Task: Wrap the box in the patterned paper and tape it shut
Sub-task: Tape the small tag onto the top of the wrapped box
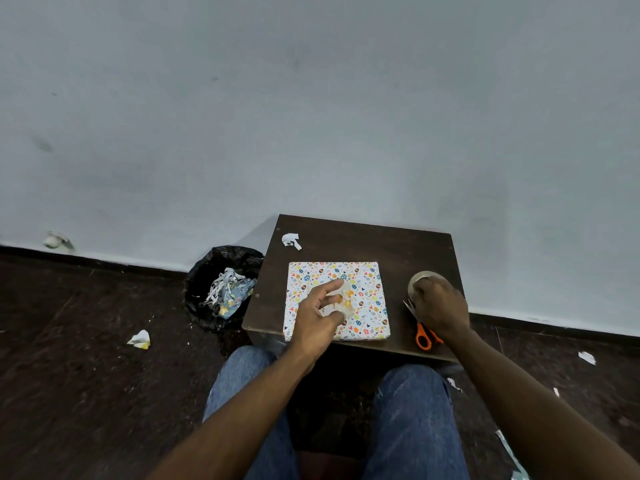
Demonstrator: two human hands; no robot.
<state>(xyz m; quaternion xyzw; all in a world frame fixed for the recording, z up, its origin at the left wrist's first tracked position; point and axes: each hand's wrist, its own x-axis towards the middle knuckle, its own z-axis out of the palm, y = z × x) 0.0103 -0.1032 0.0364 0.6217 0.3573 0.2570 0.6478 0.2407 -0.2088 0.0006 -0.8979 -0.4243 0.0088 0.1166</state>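
Taping step. Box (337, 301), fully covered in patterned paper, lies on table (398, 244) under left hand (320, 315), whose spread fingers pinch a tape strip (341, 299). Right hand (438, 306) grips tape roll (420, 277), beside scissors (422, 332). Next, probably: press strip onto seam

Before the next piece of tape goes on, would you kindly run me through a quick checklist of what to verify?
1. Box covered in paper on top: ok.
2. Box lies flat on the table: ok.
3. Left hand over the box, a clear tape piece at its fingers: ok.
4. Right hand on the tape roll: ok.
5. Scissors within reach, beside the right hand: ok.
6. Side and bottom seams shut: cannot tell.
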